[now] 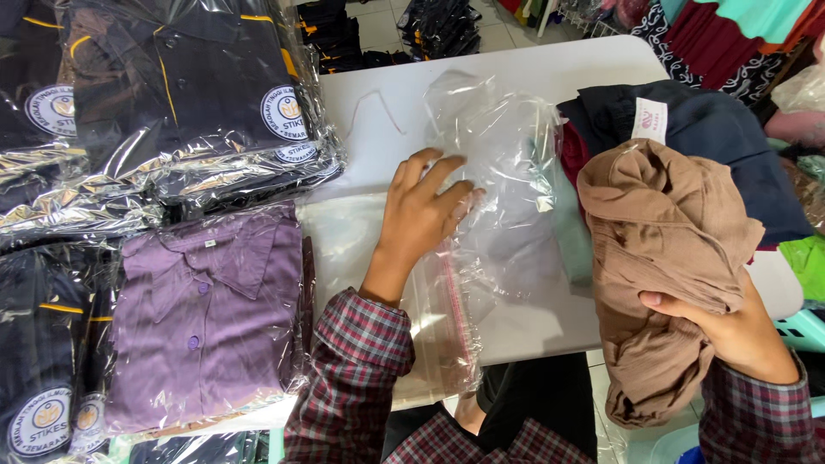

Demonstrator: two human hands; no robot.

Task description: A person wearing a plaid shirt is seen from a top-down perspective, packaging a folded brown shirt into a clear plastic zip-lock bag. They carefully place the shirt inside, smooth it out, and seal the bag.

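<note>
The left hand [421, 210] lies flat with fingers spread on an empty clear plastic bag [481, 198] on the white counter [516, 69] — an open grip, pressing rather than holding. The right hand [730, 331] has its grip closed on a bunched brown garment [662, 249], held up just to the right of the bag and not yet inside it. So, as I judge it, the bagging of this piece is only at its start: the bag is laid out, its red-lined adhesive strip [455, 301] running back toward the left wrist, and folding, inserting and sealing remain.

Left of the flat hand sits finished work — a purple buttoned shirt [206, 318] sealed in clear film, and beyond it a stack of dark shirts with yellow piping [172, 94], each bagged, with round white-and-blue badges on the chest. Behind the brown garment lies a pile of unbagged dark blue cloth [730, 146] with a small white rectangular tag [650, 119] bearing pink print. Another flat clear bag lies beneath the left wrist.
</note>
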